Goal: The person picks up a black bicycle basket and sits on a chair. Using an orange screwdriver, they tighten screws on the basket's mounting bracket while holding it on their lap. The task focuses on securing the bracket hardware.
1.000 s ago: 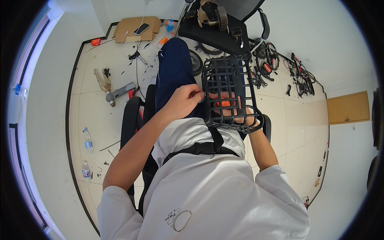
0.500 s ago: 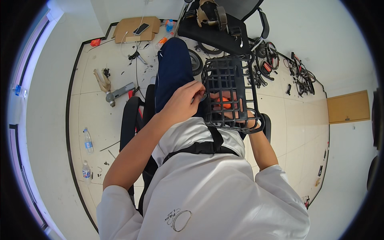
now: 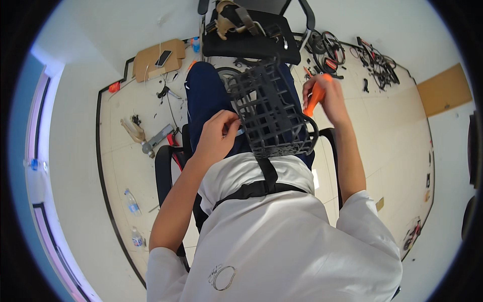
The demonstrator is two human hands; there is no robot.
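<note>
A black wire basket (image 3: pixel 273 95) rests tilted across my lap. At its left side is my left hand (image 3: pixel 219 130), with thumb and fingers pinched together. A small pale, shiny piece (image 3: pixel 241 132) shows between those fingertips and the basket; I cannot make out what it is. Off the right side of the basket, my right hand (image 3: pixel 332 98) is closed around the orange handle of a screwdriver (image 3: pixel 316 98). The far end of that tool is hard to see.
Ahead stands a black chair (image 3: pixel 251 40) with tools on its seat. Bicycle parts (image 3: pixel 380 68) lie on the floor at far right. To the left are a hammer-like metal part (image 3: pixel 157 140), a water bottle (image 3: pixel 132 202) and a phone (image 3: pixel 163 58) on cardboard (image 3: pixel 143 59).
My right hand has come out of the basket with the orange screwdriver and moved right. The basket has tilted. My left hand stays at its left side.
</note>
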